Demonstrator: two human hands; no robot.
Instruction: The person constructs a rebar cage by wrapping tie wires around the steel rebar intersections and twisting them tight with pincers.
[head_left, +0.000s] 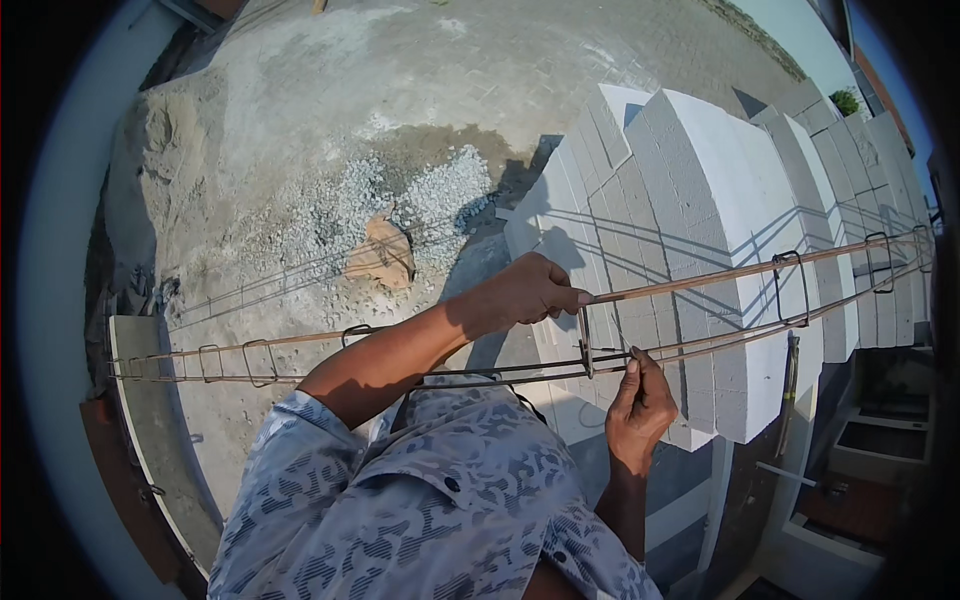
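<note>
A long, narrow rebar cage (697, 285) of thin steel bars with bent-wire stirrups (793, 289) stretches across in front of my body, from far left to far right. My left hand (536, 292) grips its upper bar, thumb and fingers closed just above a stirrup (586, 341). Below and to the right, my right hand (641, 409) pinches a thin tie wire (622, 331) between thumb and forefinger, close to the lower bars beside that same stirrup. The fingertips hide the wire's end. My left forearm crosses in front of part of the cage.
Stacked pale lightweight concrete blocks (690, 187) rise under the cage's right half. Ahead on the ground lie crushed gravel (450, 184) and a torn brown paper sack (386, 251). A sand heap (169, 142) is at left, near a low wall (142, 390) under the cage's left end.
</note>
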